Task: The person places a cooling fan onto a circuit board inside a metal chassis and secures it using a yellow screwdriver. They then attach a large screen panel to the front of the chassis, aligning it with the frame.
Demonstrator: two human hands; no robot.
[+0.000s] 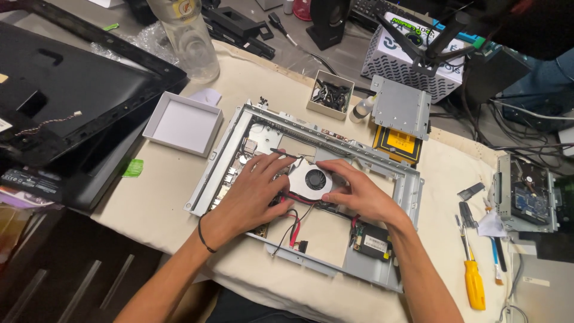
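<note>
Grey metal chassis (394,179) lies flat on the cloth-covered counter (161,185), and both my hands are inside it. My left hand (251,194) rests palm down, its fingers (272,164) spread loose and gripping nothing, tips just left of the round white fan (315,179). My right hand (359,191) lies on the fan's other side, fingers curled against its housing, thumb touching its lower edge. Red and black wires (293,224) trail from under my left palm toward me. Beyond my left fingers sits an open white box (182,125); beyond the fan, a small box of screws (329,96). Well right of my right hand lies a yellow-handled screwdriver (474,284).
</note>
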